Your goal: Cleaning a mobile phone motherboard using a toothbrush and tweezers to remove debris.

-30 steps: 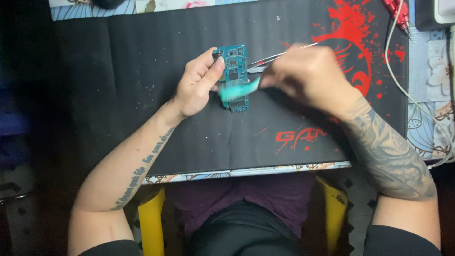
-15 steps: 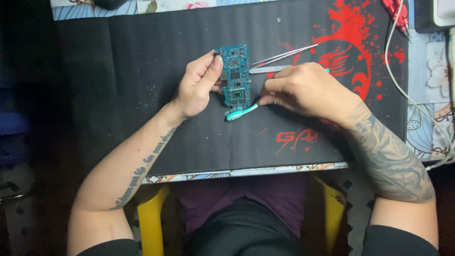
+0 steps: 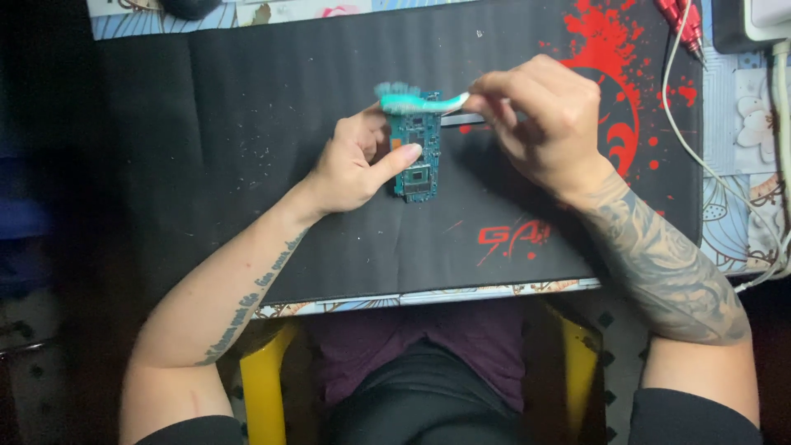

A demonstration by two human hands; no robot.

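Observation:
A small blue circuit board (image 3: 416,156) lies on the black desk mat (image 3: 247,124). My left hand (image 3: 358,165) pins it down, thumb pressed across its middle. My right hand (image 3: 544,115) grips a teal toothbrush (image 3: 412,100) by the handle. The bristled head rests over the board's far end, pointing left. Metal tweezers (image 3: 461,120) lie on the mat under my right hand, mostly hidden by it.
The mat carries a red splatter print (image 3: 614,74) at the right. A white cable (image 3: 700,156) runs down the right side over a flowered tablecloth (image 3: 741,214). Red-handled tools (image 3: 680,21) sit at the top right. A dark rounded object (image 3: 189,7) sits at the top edge.
My right hand has carried the toothbrush from the near end of the board to its far end. My left hand has stayed on the board.

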